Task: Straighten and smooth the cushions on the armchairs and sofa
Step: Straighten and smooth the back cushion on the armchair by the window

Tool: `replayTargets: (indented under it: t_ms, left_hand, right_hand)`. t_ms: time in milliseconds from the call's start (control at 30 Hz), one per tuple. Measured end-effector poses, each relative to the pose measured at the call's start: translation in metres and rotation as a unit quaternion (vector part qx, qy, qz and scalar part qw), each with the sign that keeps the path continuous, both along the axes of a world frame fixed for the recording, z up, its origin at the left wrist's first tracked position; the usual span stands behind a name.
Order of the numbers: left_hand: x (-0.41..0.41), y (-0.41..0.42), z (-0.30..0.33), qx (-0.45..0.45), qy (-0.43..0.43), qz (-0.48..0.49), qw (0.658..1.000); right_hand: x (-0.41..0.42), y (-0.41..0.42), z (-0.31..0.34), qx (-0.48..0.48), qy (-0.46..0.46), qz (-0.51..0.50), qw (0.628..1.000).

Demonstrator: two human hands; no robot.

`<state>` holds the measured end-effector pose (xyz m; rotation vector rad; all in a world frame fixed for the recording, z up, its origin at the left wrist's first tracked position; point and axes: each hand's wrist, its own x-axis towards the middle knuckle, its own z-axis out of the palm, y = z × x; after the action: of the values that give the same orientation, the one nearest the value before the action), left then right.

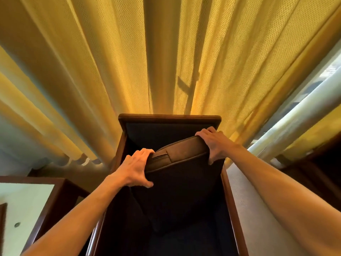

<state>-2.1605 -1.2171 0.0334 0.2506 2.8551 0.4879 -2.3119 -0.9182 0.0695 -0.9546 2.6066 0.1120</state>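
Observation:
A dark cushion [180, 183] with a brown zipped edge stands tilted inside a dark wooden-framed armchair [169, 118]. My left hand [135, 169] grips the cushion's upper left corner, thumb on the front face. My right hand [215, 143] holds its upper right corner, which sits higher than the left. The cushion's lower part disappears into the shadowed seat. Both forearms reach in from the bottom corners of the view.
Yellow curtains [129, 61] hang directly behind the armchair. A wooden side table with a pale top [27, 206] stands at the lower left. A light window ledge [258, 209] runs along the right, with another dark wooden piece [321, 163] beyond it.

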Motion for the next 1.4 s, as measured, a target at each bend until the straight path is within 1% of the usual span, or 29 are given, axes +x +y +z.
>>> replayTargets:
  t_ms: [67,200,267,367,433,500,567,633,700,767,833,900,967,1133,1233,1333,1400]
  left_hand:
    - [0.001,0.007,0.004,-0.004,-0.018,0.017,1.000]
    - [0.013,0.002,0.013,0.059,-0.018,0.058,0.996]
    - [0.019,-0.014,0.019,0.074,-0.009,0.060,0.995]
    - [0.025,-0.038,0.028,0.047,-0.019,0.057,0.997]
    - [0.031,-0.045,0.030,0.008,-0.043,0.065,0.997]
    - [0.036,-0.041,0.023,0.004,-0.060,0.079,0.995]
    - [0.038,-0.030,0.016,0.020,-0.044,0.100,0.994]
    - [0.032,-0.023,0.017,0.027,-0.034,0.116,0.992]
    - [0.026,-0.016,0.018,0.029,-0.041,0.109,0.993]
    - [0.019,-0.006,0.019,0.035,-0.045,0.099,0.993]
    - [0.012,0.003,0.019,0.039,-0.043,0.096,0.994]
    - [0.010,0.007,0.017,0.041,-0.040,0.099,0.993]
    - [0.011,0.006,0.015,0.043,-0.039,0.105,0.993]
    - [0.017,-0.012,0.018,0.059,-0.048,0.119,0.990]
    - [0.025,-0.019,0.027,0.035,-0.082,0.124,0.988]
    - [0.027,-0.017,0.032,0.010,-0.094,0.118,0.989]
    - [0.024,-0.004,0.038,0.060,-0.059,0.077,0.993]
  right_hand:
    - [0.008,-0.005,0.002,0.011,0.015,0.002,1.000]
    - [0.027,-0.015,0.029,0.032,0.007,0.007,0.999]
    - [0.039,-0.025,0.048,0.034,0.006,0.019,0.999]
    - [0.059,-0.051,0.068,0.025,0.043,0.055,0.997]
    - [0.074,-0.070,0.064,0.013,0.064,0.068,0.996]
    - [0.083,-0.080,0.051,-0.001,0.071,0.074,0.995]
    - [0.080,-0.075,0.043,-0.060,0.072,0.069,0.993]
    - [0.073,-0.056,0.038,-0.179,0.038,0.050,0.982]
    - [0.069,-0.026,0.022,-0.309,-0.026,-0.017,0.950]
    - [0.071,0.005,0.004,-0.392,-0.083,-0.132,0.907]
    - [0.077,0.024,-0.004,-0.426,-0.152,-0.197,0.870]
    - [0.080,0.032,-0.010,-0.444,-0.182,-0.212,0.852]
    - [0.084,0.033,-0.016,-0.459,-0.192,-0.226,0.837]
    - [0.091,0.024,-0.028,-0.464,-0.171,-0.234,0.837]
    - [0.096,0.014,-0.030,-0.412,-0.196,-0.220,0.862]
    - [0.101,-0.003,-0.029,-0.389,-0.170,-0.207,0.882]
    - [0.107,-0.022,-0.025,-0.391,-0.151,-0.190,0.888]
